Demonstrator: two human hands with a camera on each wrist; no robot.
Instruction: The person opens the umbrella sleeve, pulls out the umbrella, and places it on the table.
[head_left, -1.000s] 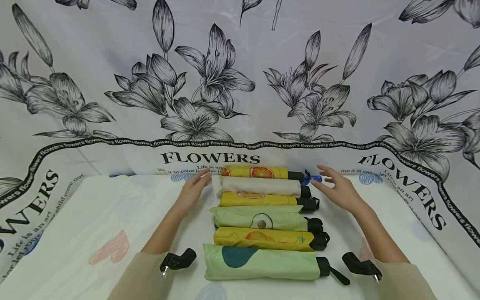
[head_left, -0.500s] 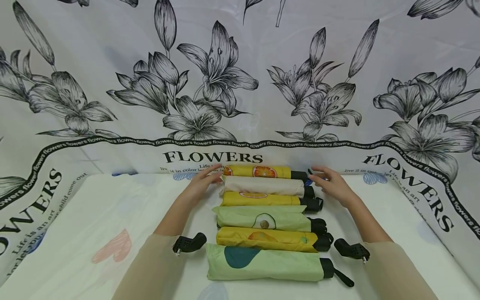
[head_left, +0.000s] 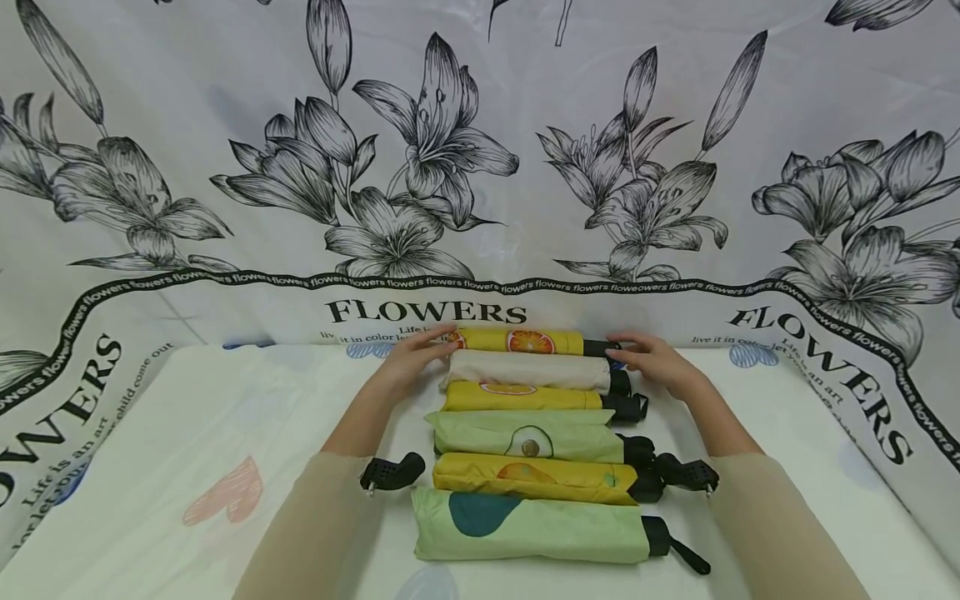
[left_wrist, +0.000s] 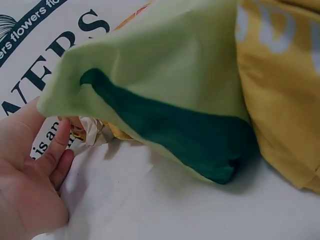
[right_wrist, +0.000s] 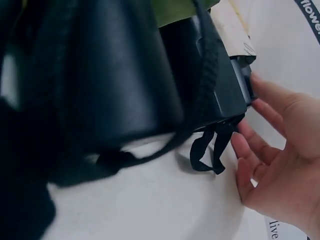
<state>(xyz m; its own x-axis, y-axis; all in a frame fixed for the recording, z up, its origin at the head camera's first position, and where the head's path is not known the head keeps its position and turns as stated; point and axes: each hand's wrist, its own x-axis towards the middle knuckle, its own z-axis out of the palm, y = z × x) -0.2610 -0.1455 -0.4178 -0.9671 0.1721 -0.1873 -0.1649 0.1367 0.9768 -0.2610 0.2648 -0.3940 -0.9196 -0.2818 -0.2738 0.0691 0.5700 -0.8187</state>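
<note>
Several folded umbrellas lie in a column in the head view. At its far end is a yellow umbrella with orange slices [head_left: 532, 342]; a cream umbrella [head_left: 528, 371] lies just nearer. My left hand [head_left: 408, 365] reaches to the left ends of these two, its fingers extended. At the black handle end of the farthest one, my right hand [head_left: 663, 364] has its fingers stretched out. In the left wrist view, a light-green umbrella [left_wrist: 175, 65] partly hides the left fingertips. The right wrist view shows the right hand [right_wrist: 285, 155] beside black handles; contact is hard to make out.
Nearer me lie a yellow umbrella [head_left: 525, 400], an avocado-print green umbrella [head_left: 465, 435], another yellow umbrella [head_left: 472, 472] and a large green umbrella [head_left: 562, 533]. They rest on a white cloth [head_left: 135, 467]. Behind stands a flower-print curtain [head_left: 525, 208].
Both hands have moved inward, from beside the column to the two ends of the farthest umbrellas. The umbrellas show no clear movement of their own; the head view has shifted slightly.
</note>
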